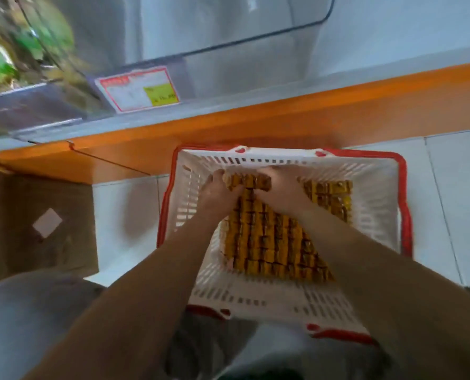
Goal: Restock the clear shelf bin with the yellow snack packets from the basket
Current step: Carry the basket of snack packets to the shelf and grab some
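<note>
The white, red-rimmed basket (404,204) stands on the pale tiled floor (450,187), and every other thing is placed from it here. The yellow snack packets (266,237) lie inside it, packed upright in tight rows that fill the middle of its bottom, with a second block against its right wall.

Both of the person's bare forearms reach down into the basket from its near side. The left hand (217,187) sits at the far left corner of the packet block, with its fingers curled round the end of the farthest row. The right hand (280,187) lies just beside it on the same row, palm down, with its fingers bent over the packet tops. Together the two hands clasp a short run of packets between them. Motion blur hides the exact lie of each fingertip.

Beyond the far side of the basket and higher up runs the orange shelf edge (283,119). Above that stands the clear shelf bin (228,64), with no yellow packets visible in it and a red-bordered price label (139,90) on its front. Farther left of the bin is a blurred heap of green packets (9,50). On the floor to the left of the basket and apart from it stands a brown cardboard box (36,223).
</note>
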